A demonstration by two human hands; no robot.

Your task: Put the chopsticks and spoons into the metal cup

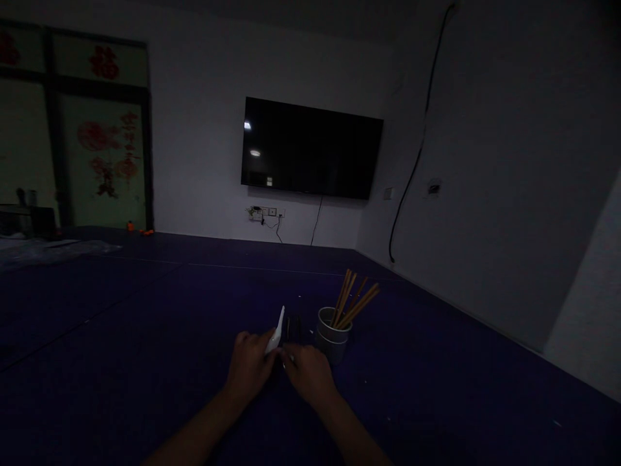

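Observation:
My left hand [250, 364] is closed around a white spoon [275, 338], whose narrow end points up and slightly away from me. Close beside it, my right hand [308, 370] has its fingers bent inward, meeting the left fingertips. A small pale bit shows at the right fingertips, too dim to name. Just beyond the hands lie some dark, slim objects [292, 327], whose kind I cannot tell. To the right of my right hand stands a grey cup [332, 344] holding several wooden chopsticks [358, 304], which lean to the right.
The dark blue surface [194, 304] has small white scraps on it. Clear plastic sheeting [58, 251] and a dark box [36, 220] lie at far left. Small orange items [145, 232] sit near the door. A television [310, 149] and a hanging black cable [412, 171] are on the walls.

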